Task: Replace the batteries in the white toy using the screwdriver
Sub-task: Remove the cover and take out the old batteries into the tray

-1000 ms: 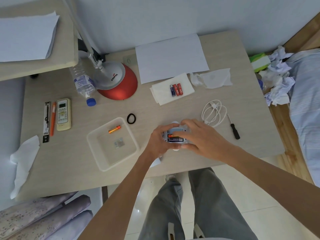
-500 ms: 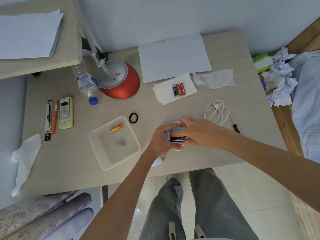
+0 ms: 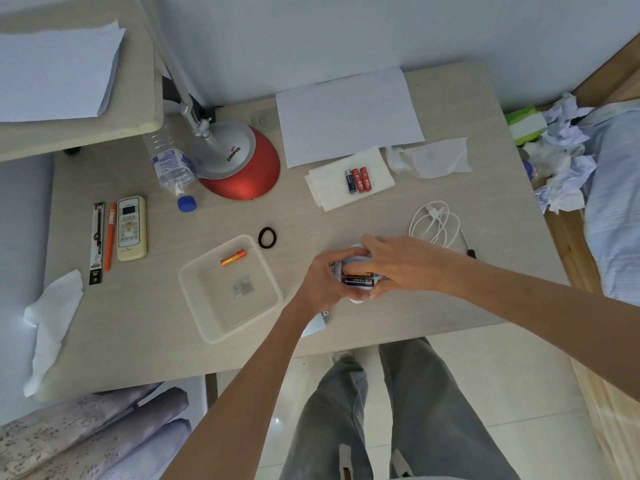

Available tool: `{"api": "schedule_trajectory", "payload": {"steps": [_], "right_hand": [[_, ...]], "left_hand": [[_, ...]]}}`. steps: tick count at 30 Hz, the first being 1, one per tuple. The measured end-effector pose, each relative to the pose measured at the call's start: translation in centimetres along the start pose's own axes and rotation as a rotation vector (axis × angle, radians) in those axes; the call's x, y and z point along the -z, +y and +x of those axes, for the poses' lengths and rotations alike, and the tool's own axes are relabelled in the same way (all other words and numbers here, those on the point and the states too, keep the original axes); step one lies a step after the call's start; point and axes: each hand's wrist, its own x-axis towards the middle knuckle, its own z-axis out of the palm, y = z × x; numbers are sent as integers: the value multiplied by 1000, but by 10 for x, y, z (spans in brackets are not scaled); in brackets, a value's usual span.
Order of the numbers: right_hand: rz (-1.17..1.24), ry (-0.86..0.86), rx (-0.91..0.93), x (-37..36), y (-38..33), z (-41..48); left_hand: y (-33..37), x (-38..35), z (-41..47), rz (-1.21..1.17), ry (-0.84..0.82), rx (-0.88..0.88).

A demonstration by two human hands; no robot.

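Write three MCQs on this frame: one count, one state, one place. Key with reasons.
1. How many batteries lie on the folded tissue? A) two B) three C) five
2. The white toy's battery bay is: A) screwed shut B) open, cells showing C) open, empty
3. Where is the orange battery? A) in the white tray B) on the folded tissue C) inside the toy

Key: 1 B, one blue and two red lie side by side; 2 B, cells show in the uncovered bay; 3 A, it lies on the tray floor near the far rim.
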Motion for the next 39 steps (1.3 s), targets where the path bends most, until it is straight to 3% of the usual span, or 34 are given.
{"api": "schedule_trajectory", "payload": {"steps": [9, 16, 19, 23, 26, 30, 35, 39], "right_hand": [[-61, 102, 16, -9, 1, -7], [2, 233, -79, -25, -10, -24], [195, 311, -235, -40, -24, -33], [680, 479, -523, -59, -46, -31], [828, 577, -639, -61, -56, -23], [820, 596, -635, -59, -61, -18], [758, 552, -628, -60, -60, -17], [730, 536, -626, -63, -59, -19]], "left_hand": [[4, 2, -4, -35, -20, 0], [5, 1, -7, -67, -21, -11], [3, 0, -8, -94, -4, 21], [0, 0, -9, -82, -2, 22], [2, 4, -13, -38, 49, 5], [5, 13, -20, 226, 155, -117], [13, 17, -18, 634, 91, -227], [20, 15, -13, 749, 94, -217]]}}
